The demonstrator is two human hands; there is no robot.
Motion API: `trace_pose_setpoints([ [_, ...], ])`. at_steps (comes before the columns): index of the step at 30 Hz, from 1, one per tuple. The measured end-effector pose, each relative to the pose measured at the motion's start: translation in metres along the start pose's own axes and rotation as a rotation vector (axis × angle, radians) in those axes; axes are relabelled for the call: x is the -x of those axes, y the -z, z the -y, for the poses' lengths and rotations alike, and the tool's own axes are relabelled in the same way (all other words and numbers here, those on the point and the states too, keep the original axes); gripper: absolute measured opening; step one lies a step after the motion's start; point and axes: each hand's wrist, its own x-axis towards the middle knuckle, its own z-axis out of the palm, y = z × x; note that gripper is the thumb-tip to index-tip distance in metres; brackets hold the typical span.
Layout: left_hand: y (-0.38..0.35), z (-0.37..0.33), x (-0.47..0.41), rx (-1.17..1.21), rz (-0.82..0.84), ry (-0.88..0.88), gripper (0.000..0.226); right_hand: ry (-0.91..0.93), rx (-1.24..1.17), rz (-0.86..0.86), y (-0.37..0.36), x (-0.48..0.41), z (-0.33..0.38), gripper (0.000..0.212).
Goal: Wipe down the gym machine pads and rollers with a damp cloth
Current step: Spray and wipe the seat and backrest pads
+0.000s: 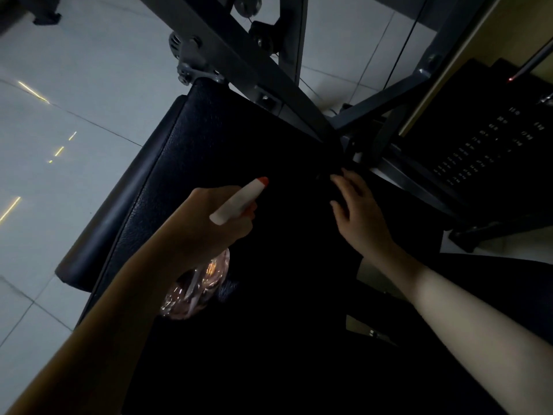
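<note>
A black padded seat [191, 151] of the gym machine fills the middle of the head view, very dark near me. My left hand [209, 223] grips a spray bottle [236, 200] with a white head and orange nozzle; its clear pinkish body [197, 286] hangs below my wrist. The nozzle points across the pad. My right hand [356, 205] lies with straight fingers on the dark pad surface near the frame joint. Whether a cloth lies under it is too dark to tell.
Grey steel frame bars [239, 55] cross above the pad. A black weight stack [484, 145] with printed numbers stands at the right. Pale floor tiles [74, 115] lie to the left, and a dark machine foot [466, 238] sits right of my arm.
</note>
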Motion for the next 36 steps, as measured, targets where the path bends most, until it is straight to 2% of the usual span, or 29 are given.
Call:
trace_pose_setpoints([
  [2, 0.000, -0.003, 0.004, -0.007, 0.015, -0.005, 0.052, -0.238, -0.077, -0.138, -0.010, -0.012, 0.015, 0.044],
  [4, -0.002, -0.005, 0.005, -0.017, 0.018, 0.000, 0.039, -0.323, -0.097, -0.240, -0.026, -0.019, 0.039, 0.044],
  [6, -0.006, -0.006, 0.004, -0.033, -0.003, -0.014, 0.026, -0.209, -0.115, -0.225, -0.041, -0.012, 0.057, 0.045],
  [10, -0.007, -0.007, 0.005, -0.067, 0.001, -0.020, 0.026, 0.260, -0.042, 0.053, -0.045, 0.031, 0.046, 0.045],
  [12, -0.006, -0.006, 0.005, -0.043, 0.008, -0.023, 0.027, 0.330, -0.004, 0.125, -0.035, 0.045, 0.023, 0.044],
  [16, -0.010, -0.005, 0.005, -0.070, 0.019, -0.022, 0.018, 0.188, 0.058, 0.036, -0.013, 0.034, -0.004, 0.044],
  [20, -0.017, -0.007, 0.005, -0.126, 0.051, -0.099, 0.014, -0.201, -0.030, -0.205, -0.020, -0.006, 0.014, 0.046],
  [21, -0.019, -0.007, 0.003, -0.138, 0.070, -0.108, 0.013, -0.246, -0.059, -0.246, -0.025, -0.008, 0.021, 0.046],
  [22, -0.021, -0.008, 0.002, -0.151, 0.092, -0.115, 0.012, -0.234, -0.063, -0.245, -0.027, -0.006, 0.024, 0.047],
  [26, -0.033, -0.015, 0.001, -0.169, 0.150, -0.101, 0.005, 0.027, 0.057, -0.056, -0.007, 0.024, -0.004, 0.046],
  [30, -0.045, -0.014, -0.004, 0.081, 0.062, 0.009, 0.018, -0.104, 0.092, -0.092, 0.016, 0.039, -0.039, 0.046],
  [36, -0.061, -0.006, -0.008, 0.108, 0.061, 0.013, 0.014, -0.141, 0.061, -0.142, 0.011, 0.039, -0.035, 0.047],
])
